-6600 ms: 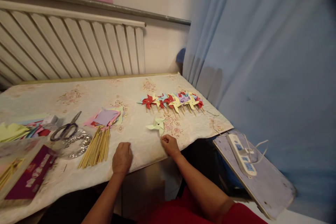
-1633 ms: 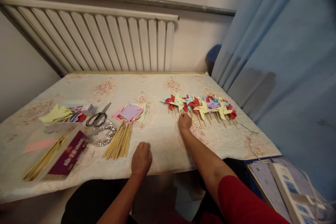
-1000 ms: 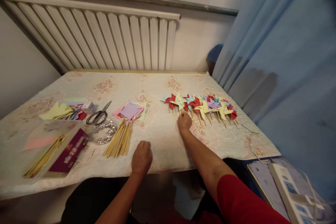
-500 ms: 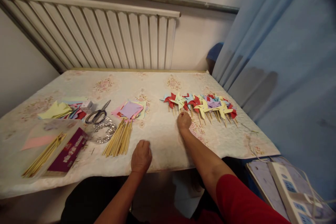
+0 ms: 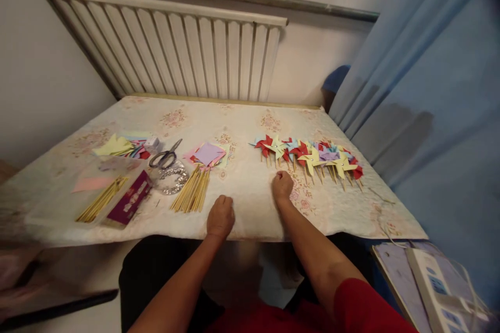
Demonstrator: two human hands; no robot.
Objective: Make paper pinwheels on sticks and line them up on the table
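Note:
My right hand (image 5: 282, 186) rests on the floral tablecloth (image 5: 242, 130) just in front of a row of paper pinwheels (image 5: 308, 156) on wooden sticks; its fingers are curled into a loose fist with nothing seen in them. My left hand (image 5: 221, 217) lies near the table's front edge, fingers curled under, apart from the bundle of wooden sticks (image 5: 193, 193) to its left. A stack of coloured paper squares (image 5: 208, 154) lies behind those sticks.
Scissors (image 5: 165, 157) and a shiny bead ring (image 5: 172, 179) sit left of the sticks. Further left are folded papers (image 5: 117, 145) and a clear box with sticks and a maroon card (image 5: 125, 203). A power strip (image 5: 437, 286) lies lower right; a blue curtain (image 5: 429, 88) hangs at right.
My right hand laid a pale pinwheel into the row, let go and drew back toward me. The left hand stayed put. The view has shifted left.

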